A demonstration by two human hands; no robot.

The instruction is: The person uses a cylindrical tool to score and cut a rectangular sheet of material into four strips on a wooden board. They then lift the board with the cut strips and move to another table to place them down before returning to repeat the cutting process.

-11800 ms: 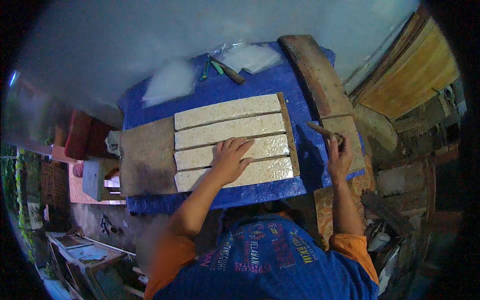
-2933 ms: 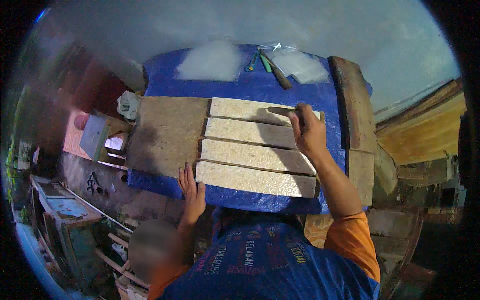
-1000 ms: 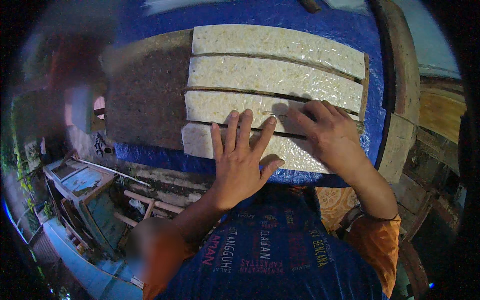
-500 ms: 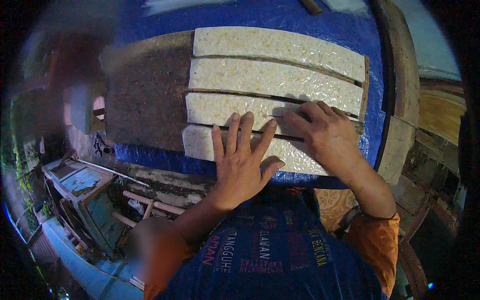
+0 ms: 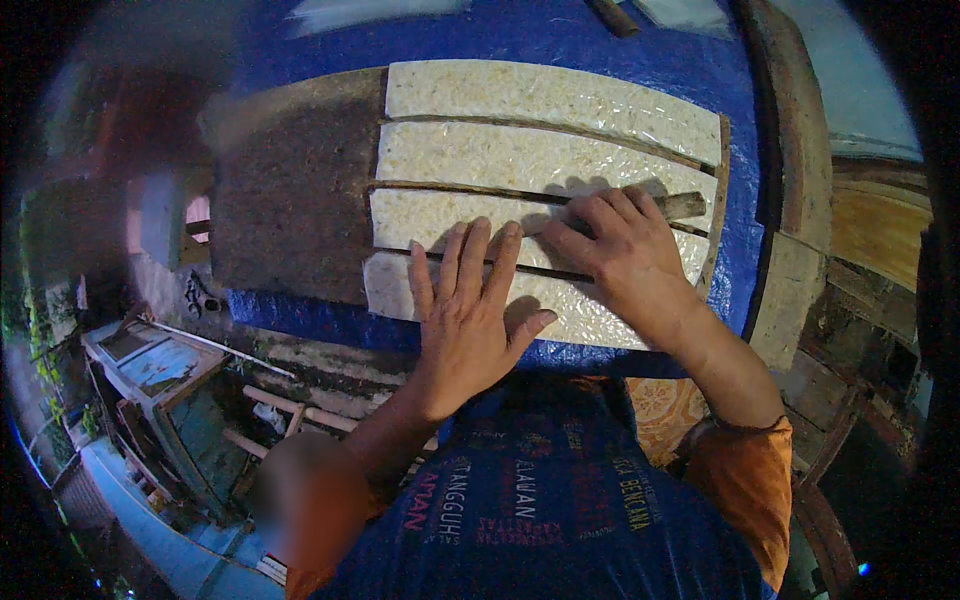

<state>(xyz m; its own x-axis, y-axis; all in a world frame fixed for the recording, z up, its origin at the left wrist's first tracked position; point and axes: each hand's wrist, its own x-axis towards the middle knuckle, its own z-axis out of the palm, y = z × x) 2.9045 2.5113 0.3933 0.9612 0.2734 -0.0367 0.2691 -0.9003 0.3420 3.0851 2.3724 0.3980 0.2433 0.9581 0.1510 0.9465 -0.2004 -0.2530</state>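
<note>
Several long, pale slabs that look like plastic-wrapped tempeh (image 5: 560, 90) lie in rows, with narrow gaps between them, on a dark wooden board (image 5: 290, 190). My left hand (image 5: 465, 315) rests flat across the two nearest slabs, its fingers spread and fingertips on the second-nearest slab (image 5: 400, 218). Close to its right, my right hand (image 5: 630, 245) is closed around a knife. The knife's wooden handle (image 5: 686, 205) juts out to the right behind the knuckles. Its blade is mostly hidden under my fingers, with the tip end low over the second-nearest slab.
A blue tarp (image 5: 560, 35) spreads under the board. Clear plastic sheets (image 5: 345, 12) and a brown stick-like piece (image 5: 613, 17) lie at the far side. A wooden beam (image 5: 797, 130) edges the right. Old wooden furniture (image 5: 160, 370) stands lower left.
My right hand has slid left along the slab with the knife, and more of the handle shows. My left hand has shifted slightly left, still flat.
</note>
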